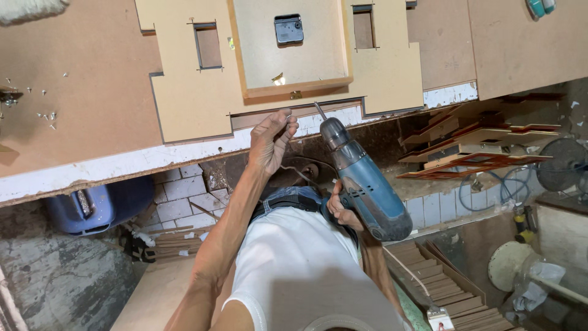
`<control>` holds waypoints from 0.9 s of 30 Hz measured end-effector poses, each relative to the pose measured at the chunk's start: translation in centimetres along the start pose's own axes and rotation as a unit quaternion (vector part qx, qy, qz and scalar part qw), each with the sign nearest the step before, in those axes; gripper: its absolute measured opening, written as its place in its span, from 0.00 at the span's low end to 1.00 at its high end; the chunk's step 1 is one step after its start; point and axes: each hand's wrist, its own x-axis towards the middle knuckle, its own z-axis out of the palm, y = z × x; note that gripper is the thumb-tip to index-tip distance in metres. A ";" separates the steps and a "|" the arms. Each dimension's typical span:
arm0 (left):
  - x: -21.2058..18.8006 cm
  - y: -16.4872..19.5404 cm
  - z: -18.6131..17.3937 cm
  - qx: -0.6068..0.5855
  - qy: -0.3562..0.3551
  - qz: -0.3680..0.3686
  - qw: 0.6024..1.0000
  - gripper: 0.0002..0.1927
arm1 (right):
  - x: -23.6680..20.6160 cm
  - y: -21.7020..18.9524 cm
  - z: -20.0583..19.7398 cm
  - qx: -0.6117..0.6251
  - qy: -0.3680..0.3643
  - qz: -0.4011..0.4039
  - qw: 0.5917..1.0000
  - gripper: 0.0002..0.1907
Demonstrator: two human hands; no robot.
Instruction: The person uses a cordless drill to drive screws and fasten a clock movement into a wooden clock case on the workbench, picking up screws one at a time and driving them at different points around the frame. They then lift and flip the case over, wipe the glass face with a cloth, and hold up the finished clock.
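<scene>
My left hand reaches to the front edge of a pale cut-out board on the workbench, fingertips pinched together at the edge; whether they hold anything small I cannot tell. My right hand grips a blue-grey power drill. The drill's bit points up at the board's edge, just below a shallow wooden frame. A black square clock mechanism sits inside the frame. The two hands are close together, the left just left of the drill's chuck.
Loose screws lie on the brown bench top at left. A blue container stands under the bench. Stacked cut wooden pieces, a fan, a blue hose and wood strips fill the right side.
</scene>
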 end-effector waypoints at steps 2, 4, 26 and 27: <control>0.3 0.1 0.5 0.023 0.002 -0.009 1.000 0.12 | -0.2 -0.1 0.4 -0.015 0.013 0.000 1.000 0.27; 0.6 0.1 1.1 0.031 -0.002 -0.019 0.999 0.12 | -0.6 -0.5 1.1 -0.018 0.025 -0.006 1.000 0.27; -0.2 0.6 5.6 -0.033 -0.080 -0.080 0.993 0.13 | -1.5 -2.4 3.2 -0.056 0.038 -0.056 0.996 0.24; -0.1 0.6 5.5 -0.033 -0.079 -0.082 0.993 0.13 | -1.4 -2.4 3.2 -0.054 0.041 -0.056 0.996 0.24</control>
